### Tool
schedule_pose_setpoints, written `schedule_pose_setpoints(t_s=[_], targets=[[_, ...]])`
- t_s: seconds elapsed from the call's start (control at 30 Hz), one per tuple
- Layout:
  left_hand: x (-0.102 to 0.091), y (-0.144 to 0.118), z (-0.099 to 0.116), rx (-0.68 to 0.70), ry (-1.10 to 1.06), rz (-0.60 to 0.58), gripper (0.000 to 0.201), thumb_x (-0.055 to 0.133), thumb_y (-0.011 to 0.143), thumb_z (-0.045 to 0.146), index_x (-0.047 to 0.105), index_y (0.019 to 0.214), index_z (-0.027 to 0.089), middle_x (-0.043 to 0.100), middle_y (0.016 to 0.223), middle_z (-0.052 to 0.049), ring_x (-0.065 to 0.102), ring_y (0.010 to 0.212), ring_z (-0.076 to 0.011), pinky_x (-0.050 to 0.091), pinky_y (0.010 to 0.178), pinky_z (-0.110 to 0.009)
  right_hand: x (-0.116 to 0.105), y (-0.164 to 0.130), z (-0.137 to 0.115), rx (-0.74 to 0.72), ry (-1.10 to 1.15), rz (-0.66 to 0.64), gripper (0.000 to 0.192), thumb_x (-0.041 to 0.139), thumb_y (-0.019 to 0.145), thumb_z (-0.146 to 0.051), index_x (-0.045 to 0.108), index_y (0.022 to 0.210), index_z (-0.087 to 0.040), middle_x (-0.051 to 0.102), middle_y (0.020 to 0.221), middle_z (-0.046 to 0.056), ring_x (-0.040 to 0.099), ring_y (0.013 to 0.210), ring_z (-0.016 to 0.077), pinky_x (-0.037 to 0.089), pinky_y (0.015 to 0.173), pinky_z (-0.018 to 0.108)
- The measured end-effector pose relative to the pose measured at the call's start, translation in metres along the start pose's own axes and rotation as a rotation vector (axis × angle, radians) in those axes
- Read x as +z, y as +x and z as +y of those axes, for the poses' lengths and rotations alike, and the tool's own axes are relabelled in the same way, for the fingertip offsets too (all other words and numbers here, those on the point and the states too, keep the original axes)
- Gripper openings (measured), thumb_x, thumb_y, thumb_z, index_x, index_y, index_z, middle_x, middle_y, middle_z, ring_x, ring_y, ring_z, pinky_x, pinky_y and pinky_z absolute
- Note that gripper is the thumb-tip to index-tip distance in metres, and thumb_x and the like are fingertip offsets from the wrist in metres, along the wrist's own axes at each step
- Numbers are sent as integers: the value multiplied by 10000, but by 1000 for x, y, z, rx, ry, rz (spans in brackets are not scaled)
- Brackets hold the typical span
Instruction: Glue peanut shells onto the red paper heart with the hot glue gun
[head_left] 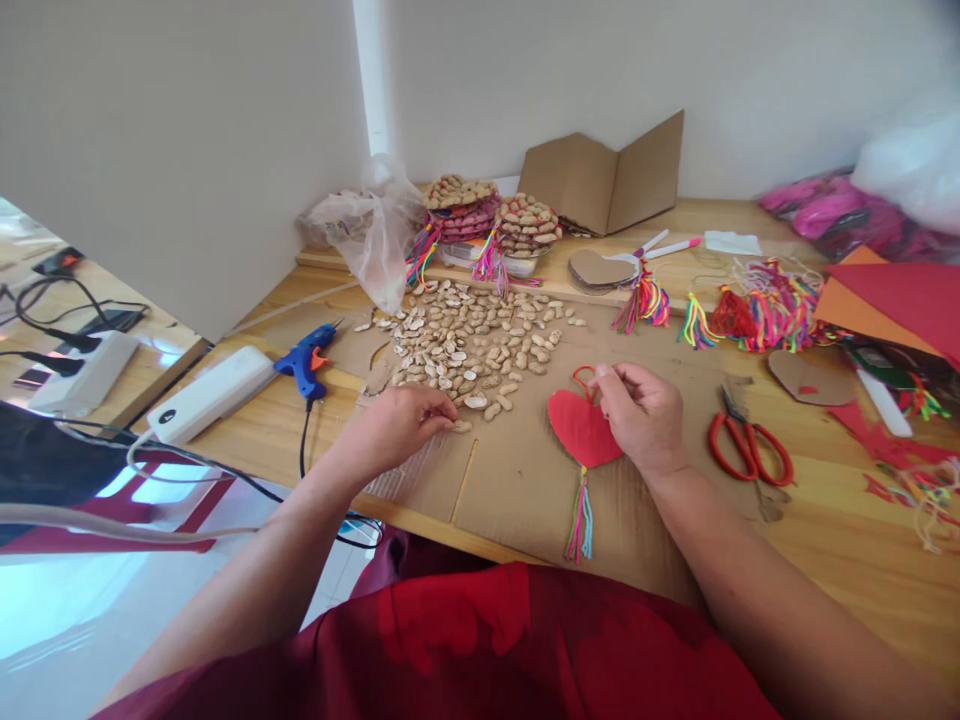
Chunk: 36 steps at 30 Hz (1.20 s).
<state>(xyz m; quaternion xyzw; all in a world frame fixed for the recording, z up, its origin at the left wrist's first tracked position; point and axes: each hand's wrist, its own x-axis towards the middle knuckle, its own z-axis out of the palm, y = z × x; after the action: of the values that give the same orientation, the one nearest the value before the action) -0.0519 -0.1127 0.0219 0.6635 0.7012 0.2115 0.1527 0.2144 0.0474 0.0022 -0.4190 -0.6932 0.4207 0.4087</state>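
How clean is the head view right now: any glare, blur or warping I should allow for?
Head view: soft, even daylight, with only faint shadows under the left hand and right hand. The floor at lower left is blown out to a bluish white. Wide-angle warping bends the table edge and stretches the forearms. The red heart and the peanut shells are sharp; the bags at far right look soft.

Your left hand (401, 420) lies palm down, fingers curled together with tips pressed low, forearm running back toward your body. Your right hand (641, 412) rests knuckles up, thumb and forefinger pinched, wrist bent slightly, forearm angled outward to the right.
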Motion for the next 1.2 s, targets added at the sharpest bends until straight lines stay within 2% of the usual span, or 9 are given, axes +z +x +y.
schedule_pose_setpoints(t_s=[0.27, 0.47, 0.6, 0.7, 0.8, 0.93, 1.0, 1.1, 1.2], targets=[[4, 8, 1, 134, 153, 277, 188, 543, 984, 237, 723, 981, 185, 736, 965, -70, 656, 935, -217, 501, 886, -356, 0, 0, 4, -6, -12, -4, 346, 607, 907, -478, 666, 727, -189, 485, 508, -38, 400, 447, 108, 300, 453, 250], [13, 19, 15, 215, 170, 226, 148, 601, 955, 213, 735, 1011, 188, 727, 931, -67, 644, 869, -203, 506, 817, -337, 1, -1, 2, -10, -21, -3, 352, 598, 903, -489, 657, 720, -194, 486, 503, -37, 408, 449, 112, 310, 458, 250], [17, 24, 16, 225, 174, 174, 118, 619, 938, 200, 735, 926, 190, 710, 874, -60, 628, 834, -199, 494, 805, -342, 0, -1, -1, -19, -38, 9, 344, 595, 900, -472, 651, 705, -194, 496, 503, -31, 422, 452, 115, 320, 461, 251], [16, 23, 16, 194, 105, 219, 135, 600, 937, 192, 718, 873, 190, 704, 873, -57, 621, 872, -206, 485, 840, -359, 0, -2, -2, -37, -43, 21, 342, 587, 914, -452, 644, 697, -194, 495, 508, -30, 430, 460, 117, 333, 472, 255], [10, 21, 22, 77, -122, 253, 89, 637, 915, 239, 708, 886, 192, 708, 898, -50, 626, 879, -196, 490, 831, -347, 0, -6, -4, -100, -79, 26, 326, 581, 938, -417, 653, 714, -191, 512, 537, -25, 448, 489, 119, 351, 501, 258], [5, 21, 43, -105, -741, 7, 193, 665, 896, 352, 664, 971, 174, 726, 934, -57, 614, 707, -130, 492, 645, -263, 0, -17, -9, -240, -128, -34, 270, 606, 949, -370, 667, 754, -194, 542, 596, -22, 457, 535, 116, 373, 544, 257], [10, 23, 55, -149, -1000, -150, 255, 704, 866, 387, 640, 981, 169, 727, 896, -53, 611, 660, -112, 488, 607, -238, 1, -23, -12, -268, -78, -133, 189, 616, 948, -357, 706, 890, -202, 577, 648, -21, 477, 556, 119, 393, 559, 256], [23, 27, 69, -193, -1182, -300, 297, 756, 827, 403, 632, 965, 171, 690, 753, -8, 589, 605, -91, 466, 576, -210, 2, -28, -17, -234, 85, -369, 287, 592, 968, -359, 681, 1210, -233, 627, 754, -15, 514, 601, 123, 421, 575, 252], [35, 32, 74, -230, -1238, -337, 315, 797, 787, 395, 630, 916, 161, 658, 696, 16, 559, 576, -71, 439, 557, -191, 4, -29, -18, -186, 218, -541, 322, 596, 972, -348, 668, 1266, -240, 683, 932, 25, 594, 749, 136, 481, 681, 267]])
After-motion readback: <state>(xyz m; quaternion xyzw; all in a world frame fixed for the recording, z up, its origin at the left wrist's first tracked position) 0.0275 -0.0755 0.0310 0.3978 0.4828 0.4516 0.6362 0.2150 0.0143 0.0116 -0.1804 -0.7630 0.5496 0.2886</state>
